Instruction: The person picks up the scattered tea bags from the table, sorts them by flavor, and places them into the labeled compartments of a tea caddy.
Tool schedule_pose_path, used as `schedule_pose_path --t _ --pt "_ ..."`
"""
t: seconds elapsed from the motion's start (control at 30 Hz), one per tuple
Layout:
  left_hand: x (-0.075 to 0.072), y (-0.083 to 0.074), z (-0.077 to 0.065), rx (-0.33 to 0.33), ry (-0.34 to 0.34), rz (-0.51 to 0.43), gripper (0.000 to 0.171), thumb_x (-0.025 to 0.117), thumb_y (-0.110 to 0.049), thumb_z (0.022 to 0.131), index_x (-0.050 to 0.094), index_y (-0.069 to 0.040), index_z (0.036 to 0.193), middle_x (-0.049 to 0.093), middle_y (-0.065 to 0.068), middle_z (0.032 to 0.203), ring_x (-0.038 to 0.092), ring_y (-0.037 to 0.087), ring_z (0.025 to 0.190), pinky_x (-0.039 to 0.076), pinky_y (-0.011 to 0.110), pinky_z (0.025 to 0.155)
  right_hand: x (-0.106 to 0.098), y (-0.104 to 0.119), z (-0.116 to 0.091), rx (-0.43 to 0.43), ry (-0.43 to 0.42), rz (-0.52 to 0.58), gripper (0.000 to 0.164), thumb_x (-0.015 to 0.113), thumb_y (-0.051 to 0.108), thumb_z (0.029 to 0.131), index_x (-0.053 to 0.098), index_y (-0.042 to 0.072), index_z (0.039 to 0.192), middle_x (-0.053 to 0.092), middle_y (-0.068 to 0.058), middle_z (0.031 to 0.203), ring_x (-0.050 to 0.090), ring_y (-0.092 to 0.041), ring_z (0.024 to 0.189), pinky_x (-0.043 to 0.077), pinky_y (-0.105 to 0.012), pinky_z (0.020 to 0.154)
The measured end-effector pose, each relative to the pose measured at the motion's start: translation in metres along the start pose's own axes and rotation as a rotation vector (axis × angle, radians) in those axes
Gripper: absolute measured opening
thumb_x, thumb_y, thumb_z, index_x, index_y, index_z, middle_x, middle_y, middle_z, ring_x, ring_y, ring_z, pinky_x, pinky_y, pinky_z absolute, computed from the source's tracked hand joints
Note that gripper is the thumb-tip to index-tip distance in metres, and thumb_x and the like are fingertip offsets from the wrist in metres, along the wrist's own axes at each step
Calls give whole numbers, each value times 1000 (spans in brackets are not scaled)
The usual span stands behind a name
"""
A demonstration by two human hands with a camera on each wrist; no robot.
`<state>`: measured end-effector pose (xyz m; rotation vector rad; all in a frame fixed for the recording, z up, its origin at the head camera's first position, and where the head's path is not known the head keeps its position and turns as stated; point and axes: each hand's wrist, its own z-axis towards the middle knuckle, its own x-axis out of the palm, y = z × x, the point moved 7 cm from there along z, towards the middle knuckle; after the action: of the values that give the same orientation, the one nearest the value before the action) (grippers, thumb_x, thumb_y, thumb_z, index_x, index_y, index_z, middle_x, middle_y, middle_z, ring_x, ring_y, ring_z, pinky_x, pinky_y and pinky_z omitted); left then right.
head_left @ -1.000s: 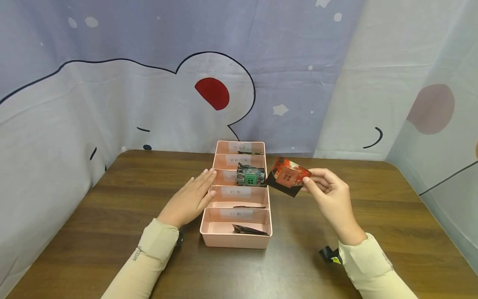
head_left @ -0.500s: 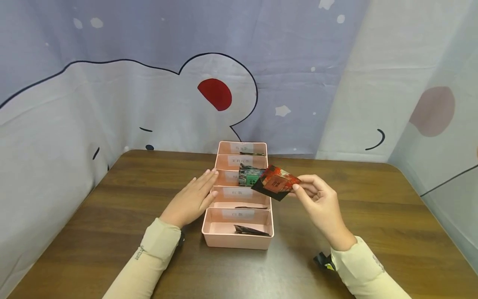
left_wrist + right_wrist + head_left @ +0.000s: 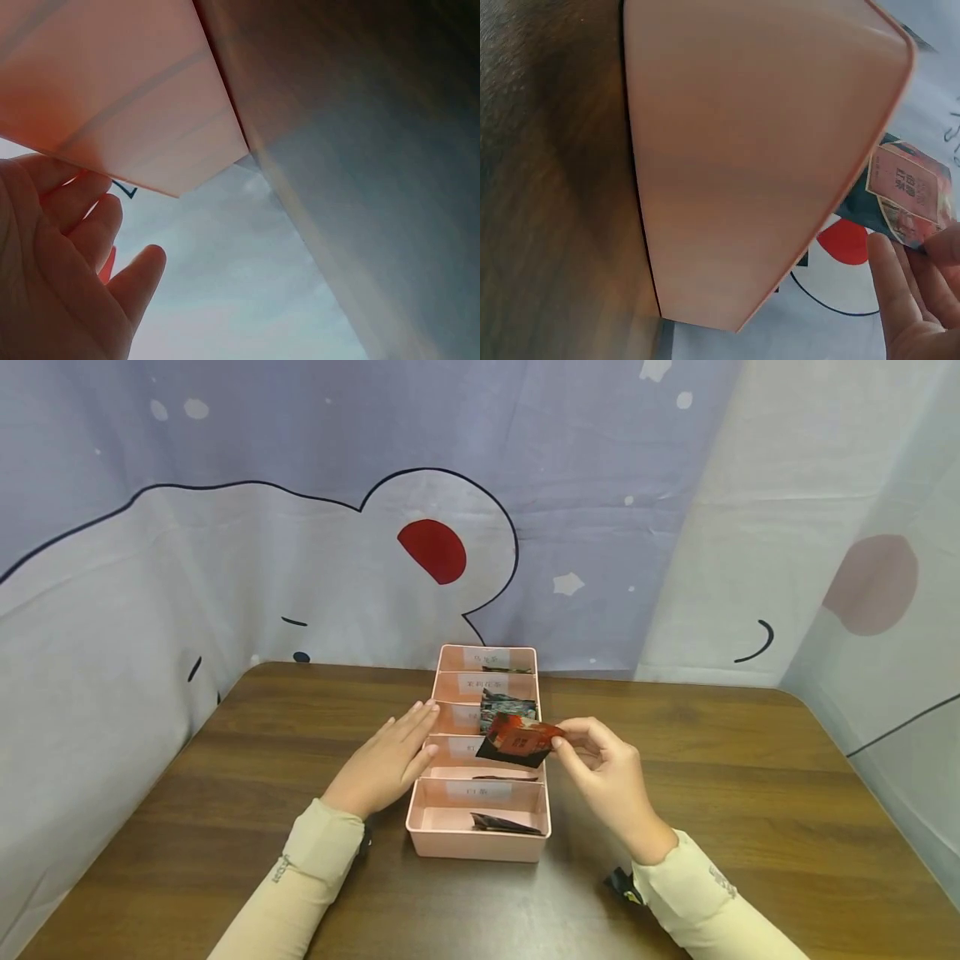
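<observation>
In the head view a pink divided box [image 3: 474,846] with paper labels stands on the table. My right hand [image 3: 611,777] pinches a red and black tea packet [image 3: 521,737] by its right edge, above the compartment second from the front. My left hand [image 3: 384,760] rests against the box's left rim with fingers straight; in the left wrist view its fingertips touch the rim from outside. A green and dark packet [image 3: 506,703] stands in the middle compartment, partly covered by the red one. The right wrist view shows the held tea packet [image 3: 904,187] over the box's rim.
Dark packets lie in other compartments, one [image 3: 504,824] in the front and a thin one [image 3: 504,777] behind it. A greenish packet [image 3: 506,670] sits at the back. The wooden table [image 3: 750,793] reaches a patterned curtain [image 3: 600,527]. A black strap piece [image 3: 624,887] hangs by the right sleeve.
My right hand has carried the red tea packet leftward and slightly nearer, from beside the box to over it. The left hand has stayed at the rim.
</observation>
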<state>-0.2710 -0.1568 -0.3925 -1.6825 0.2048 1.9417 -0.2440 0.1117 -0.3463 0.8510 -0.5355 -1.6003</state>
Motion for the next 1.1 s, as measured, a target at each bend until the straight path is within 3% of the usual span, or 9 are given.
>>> schedule_pose_path --t 0.17,0.6,0.77,1.1 --pt "0 0 0 3 -4 2 61 40 -38 110 29 -3 159 29 10 165 22 26 153 22 51 123 5 1 -3 -64 10 -136 16 73 -13 86 73 -2 97 75 -10 92 72 -14 81 61 -22 68" --pt "0 0 0 -6 6 1 62 40 -39 109 29 -4 159 28 9 165 22 26 154 21 51 124 12 -2 -9 -236 189 -231 26 74 -12 81 76 9 96 73 1 91 69 -14 80 61 -26 71" --pt "0 0 0 -9 11 -2 62 40 -39 109 28 -4 160 27 9 165 21 26 154 20 50 124 16 -5 -10 -264 267 -239 24 74 -9 83 75 10 97 73 3 91 66 -13 83 61 -33 69" --pt "1 1 1 1 -1 -5 62 40 -38 109 29 -3 159 28 10 165 22 27 153 24 53 123 19 -7 -11 -275 327 -229 17 72 -6 86 74 6 97 73 2 93 64 -14 89 60 -29 72"
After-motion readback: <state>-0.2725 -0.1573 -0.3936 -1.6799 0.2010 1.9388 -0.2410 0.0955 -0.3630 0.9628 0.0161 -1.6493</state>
